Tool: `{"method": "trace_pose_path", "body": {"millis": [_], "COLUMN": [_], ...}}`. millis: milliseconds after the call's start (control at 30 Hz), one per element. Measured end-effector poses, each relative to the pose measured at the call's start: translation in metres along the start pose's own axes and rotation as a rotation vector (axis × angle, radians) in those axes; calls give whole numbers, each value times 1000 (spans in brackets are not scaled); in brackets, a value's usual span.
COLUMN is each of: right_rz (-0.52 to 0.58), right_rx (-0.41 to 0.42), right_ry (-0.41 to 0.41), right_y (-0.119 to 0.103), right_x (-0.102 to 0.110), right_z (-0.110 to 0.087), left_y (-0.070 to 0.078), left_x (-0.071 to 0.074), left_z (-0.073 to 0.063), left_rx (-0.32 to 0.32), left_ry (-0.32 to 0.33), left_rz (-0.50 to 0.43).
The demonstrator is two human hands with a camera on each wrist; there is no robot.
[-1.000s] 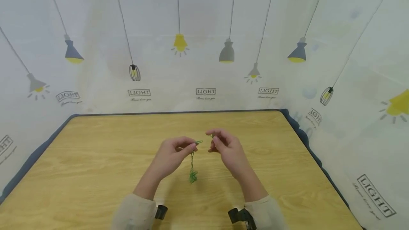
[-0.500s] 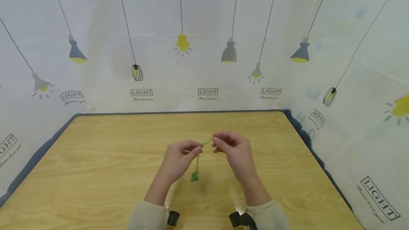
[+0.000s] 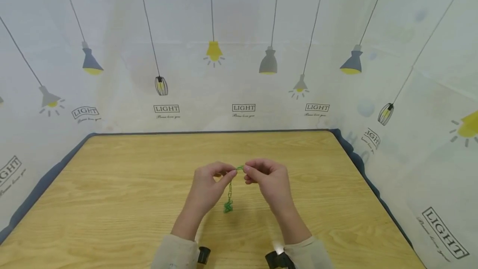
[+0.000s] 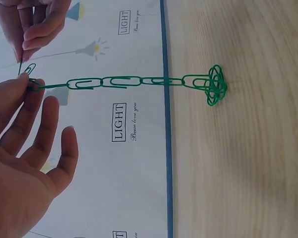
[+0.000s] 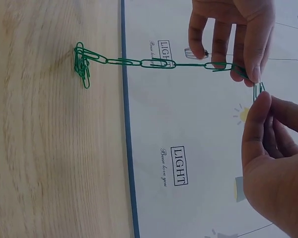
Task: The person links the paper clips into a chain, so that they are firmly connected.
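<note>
A chain of green paper clips (image 4: pixel 121 81) hangs from the fingers of my left hand (image 3: pixel 209 186), its lower end bunched in a small heap (image 3: pixel 228 206) on the table. Between thumb and index finger, my left hand pinches the chain near its top. My right hand (image 3: pixel 270 179) pinches a green paper clip (image 5: pixel 259 89), mostly covered by its fingertips in the head view. Both sets of fingertips are close together, with a bit of green wire spanning the small gap. Whether the right hand's clip is linked to the chain I cannot tell.
The wood-grain table (image 3: pixel 130 186) stretches out around both hands. Behind it and at the sides stands a pale wall covering (image 3: pixel 186 74) printed with lamps, a dark blue border running along the table's edge.
My right hand first moved rightward, showing a clip stretched between the hands, then came back left toward the left hand. My left hand shifted slightly right; the chain still hangs from it.
</note>
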State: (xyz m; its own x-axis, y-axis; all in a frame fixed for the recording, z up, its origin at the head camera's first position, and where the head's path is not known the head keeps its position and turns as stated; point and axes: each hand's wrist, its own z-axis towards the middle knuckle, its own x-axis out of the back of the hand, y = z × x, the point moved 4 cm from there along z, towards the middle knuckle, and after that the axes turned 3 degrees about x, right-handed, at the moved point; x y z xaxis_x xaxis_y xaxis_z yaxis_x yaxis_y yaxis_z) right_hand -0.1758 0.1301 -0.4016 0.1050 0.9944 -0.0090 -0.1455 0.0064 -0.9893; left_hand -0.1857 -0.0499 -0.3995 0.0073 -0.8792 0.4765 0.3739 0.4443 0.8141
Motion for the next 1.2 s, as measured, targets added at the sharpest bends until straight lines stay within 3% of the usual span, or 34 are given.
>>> {"method": "trace_pose_path", "body": {"millis": [267, 633, 1000, 1200], "right_rz": [-18, -64, -77, -58], "right_rx": [-5, -52, -41, -12], "right_ry": [13, 43, 94, 40], "right_y": [2, 4, 8, 3], "right_x": [0, 4, 17, 12], "right_z": [2, 3, 10, 8], "left_y": [4, 3, 4, 3], "left_x": [0, -5, -6, -9], "left_z": [1, -1, 2, 4], "left_rx": [-59, -74, -115, -104], "left_ry": [24, 26, 42, 31], "left_rz": [40, 74, 88, 88]}}
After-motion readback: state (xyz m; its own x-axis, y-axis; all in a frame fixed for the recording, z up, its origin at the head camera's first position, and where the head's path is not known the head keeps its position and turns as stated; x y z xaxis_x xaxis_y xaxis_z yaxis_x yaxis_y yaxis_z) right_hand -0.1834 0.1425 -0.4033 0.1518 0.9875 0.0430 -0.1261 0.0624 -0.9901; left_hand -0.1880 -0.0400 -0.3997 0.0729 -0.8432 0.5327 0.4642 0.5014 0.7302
